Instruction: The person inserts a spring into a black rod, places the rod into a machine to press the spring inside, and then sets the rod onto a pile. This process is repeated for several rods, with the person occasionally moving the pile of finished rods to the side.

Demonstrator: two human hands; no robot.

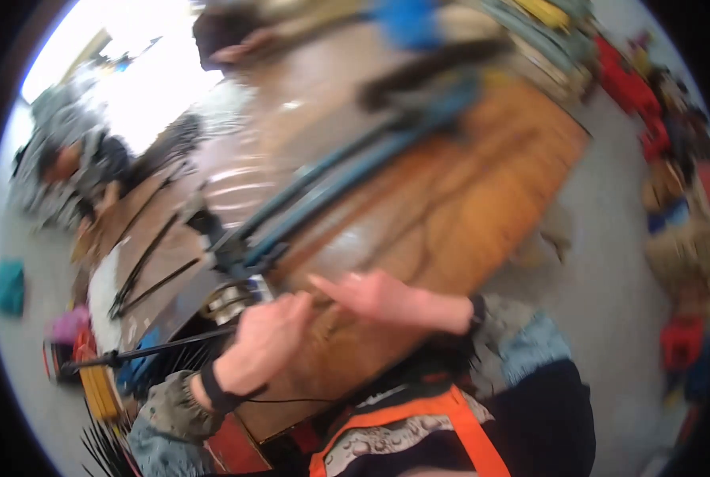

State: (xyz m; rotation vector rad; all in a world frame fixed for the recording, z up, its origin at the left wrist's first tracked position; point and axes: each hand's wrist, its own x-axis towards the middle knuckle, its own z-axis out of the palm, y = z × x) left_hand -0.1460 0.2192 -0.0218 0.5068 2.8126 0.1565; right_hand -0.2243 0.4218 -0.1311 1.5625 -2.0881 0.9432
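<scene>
With the middle of the view taken as the centre of a clock, the left hand (271, 343) is seen at 7 o'clock and the right hand (383, 300) at 5, both over the near side of the wooden tabletop (530, 151). The left hand is curled, with its fingers folded in; the right is turned toward it, one finger stretched out to the left. The fingertips are brought close together — whether they are touching, or whether anything is pinched between them, cannot be told through the blur. At 8 o'clock a slim black rod (164, 347) is seen slanting up to the left hand; its inner end is hidden there, so a grip on it cannot be confirmed. Just beyond that hand, small pale parts (229, 304) are gathered at the table's edge. A blue metal tool with two long bars (331, 191) is laid across the tabletop from 9 to 1 o'clock. More thin black rods (144, 258) are spread at 9, near a crouched co-worker (77, 163) in grey. Red bags (621, 79) are seen at 2 o'clock, and an orange-strapped apron (403, 413) is worn at 6
</scene>
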